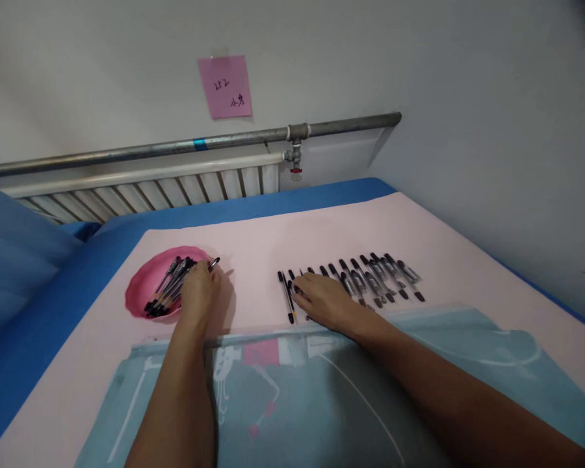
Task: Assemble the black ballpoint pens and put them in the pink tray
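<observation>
My left hand [201, 289] is closed on a pen [215, 264] at the right side of a pink bowl [134, 291]; the pen's dark end sticks out past my fingers. Inside the bowl lies a heap of clear-barrelled pens [168, 289] with black caps. Over the left end of a row of similar pens [370, 279], my right hand [322, 299] has its fingers curled and pinched at a dark pen end; the hand covers most of that pen. A single pen [287, 298] lies just left of those fingertips.
Pale pink sheeting [253, 240] covers the blue surface [258, 207]. A light blue printed cloth [253, 416] lies under my forearms. Behind are a radiator [185, 188], a metal pipe [151, 151] with a valve [296, 156], and a pink note [225, 88] on the wall.
</observation>
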`<state>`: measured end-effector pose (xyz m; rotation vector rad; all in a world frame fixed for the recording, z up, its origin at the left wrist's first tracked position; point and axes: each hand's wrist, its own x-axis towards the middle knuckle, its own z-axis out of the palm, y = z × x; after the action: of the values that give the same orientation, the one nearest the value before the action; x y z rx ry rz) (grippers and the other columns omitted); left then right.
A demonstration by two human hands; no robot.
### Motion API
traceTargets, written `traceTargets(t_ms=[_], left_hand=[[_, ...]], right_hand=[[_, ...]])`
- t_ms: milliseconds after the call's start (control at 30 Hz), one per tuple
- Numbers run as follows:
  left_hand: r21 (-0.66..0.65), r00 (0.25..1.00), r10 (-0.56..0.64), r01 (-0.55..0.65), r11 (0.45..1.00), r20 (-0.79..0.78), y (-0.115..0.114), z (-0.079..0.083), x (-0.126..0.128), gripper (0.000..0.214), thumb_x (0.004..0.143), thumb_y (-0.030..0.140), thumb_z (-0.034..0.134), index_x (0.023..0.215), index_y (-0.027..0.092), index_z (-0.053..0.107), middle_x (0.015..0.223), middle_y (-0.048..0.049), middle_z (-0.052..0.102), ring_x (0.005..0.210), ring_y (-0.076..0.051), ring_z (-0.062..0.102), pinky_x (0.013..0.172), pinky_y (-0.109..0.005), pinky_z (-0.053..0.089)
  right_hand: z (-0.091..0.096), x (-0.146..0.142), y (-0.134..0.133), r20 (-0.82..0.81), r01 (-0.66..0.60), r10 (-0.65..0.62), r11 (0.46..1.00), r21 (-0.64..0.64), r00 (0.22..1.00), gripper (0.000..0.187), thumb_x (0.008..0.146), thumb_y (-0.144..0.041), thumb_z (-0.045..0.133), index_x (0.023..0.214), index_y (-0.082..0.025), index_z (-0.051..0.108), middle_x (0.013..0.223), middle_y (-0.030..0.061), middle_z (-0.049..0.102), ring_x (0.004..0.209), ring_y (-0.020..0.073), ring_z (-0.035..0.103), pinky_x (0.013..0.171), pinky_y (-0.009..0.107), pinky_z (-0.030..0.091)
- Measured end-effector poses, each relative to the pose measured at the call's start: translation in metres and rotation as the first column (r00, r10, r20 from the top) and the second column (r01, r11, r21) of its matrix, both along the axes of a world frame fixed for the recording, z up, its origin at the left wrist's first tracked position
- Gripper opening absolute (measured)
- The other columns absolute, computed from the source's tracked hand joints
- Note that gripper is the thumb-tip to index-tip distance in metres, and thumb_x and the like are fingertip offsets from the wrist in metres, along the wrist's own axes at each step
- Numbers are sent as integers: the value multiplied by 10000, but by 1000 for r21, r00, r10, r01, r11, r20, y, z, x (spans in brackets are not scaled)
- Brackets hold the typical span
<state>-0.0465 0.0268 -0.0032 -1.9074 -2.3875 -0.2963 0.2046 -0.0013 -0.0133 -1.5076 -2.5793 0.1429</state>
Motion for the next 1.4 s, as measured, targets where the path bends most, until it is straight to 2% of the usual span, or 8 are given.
traceTargets(t_ms=[400,733,967,1400], left_hand=[[0,1000,-10,10,1000,-16,-1,0,0,296,826,267,397,995,99,572,948,-152,654,875,-270,613,731,-328,445],[5,1000,-3,3,1000,-11,-1,0,1,303,828,274,396,1001,99,573,946,-152,653,874,-264,615,720,-318,447],[-3,1000,-3,3,1000,-10,0,-1,-1,300,824,276,407,1002,101,571,950,-149,653,878,-267,614,716,-317,449],[-4,1000,12,-12,1000,10,-1,0,1,294,821,270,417,1009,103,571,954,-148,651,881,-266,613,704,-312,447]], right_hand=[[-2,0,0,18,8,-8,1000,4,1000,144,848,-214,430,816,-156,557,833,58,609,758,162,543,597,255,273],[0,0,0,13,10,-9,1000,-22,1000,167,868,-232,424,896,-153,569,870,70,612,807,170,551,645,254,302],[-3,0,1,-5,-2,3,1000,24,1000,152,857,-225,431,862,-157,567,847,62,613,785,171,547,630,257,293],[-1,0,1,6,-1,1,1000,0,1000,158,869,-233,427,859,-154,564,848,64,610,780,161,543,631,253,293]])
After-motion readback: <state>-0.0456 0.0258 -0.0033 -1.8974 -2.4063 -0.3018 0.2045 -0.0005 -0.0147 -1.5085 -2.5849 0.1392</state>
